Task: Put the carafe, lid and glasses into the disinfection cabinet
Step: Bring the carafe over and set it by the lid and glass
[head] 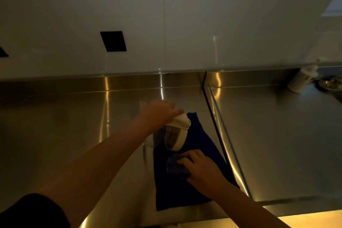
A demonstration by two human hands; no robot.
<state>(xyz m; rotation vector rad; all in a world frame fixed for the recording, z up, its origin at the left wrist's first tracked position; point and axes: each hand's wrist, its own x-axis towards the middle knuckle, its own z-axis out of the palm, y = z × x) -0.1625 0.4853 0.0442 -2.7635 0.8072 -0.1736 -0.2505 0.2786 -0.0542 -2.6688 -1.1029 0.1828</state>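
Observation:
A clear glass carafe [171,138] with a white lid [182,123] stands tilted over the top of a dark blue cloth [196,146] on the steel counter. My left hand [159,114] grips the carafe at its top, by the white lid. Below it, a clear drinking glass [174,166] lies on the cloth, and my right hand [200,166] has its fingers closed around it. Another faint clear glass [143,107] shows just behind my left hand. The disinfection cabinet is not in view.
The steel counter [83,126] runs left and right, with a raised seam [216,127] just right of the cloth. A white pump bottle [303,77] and a sink drain [329,83] sit at the far right. White wall panels with a black square [113,41] rise behind.

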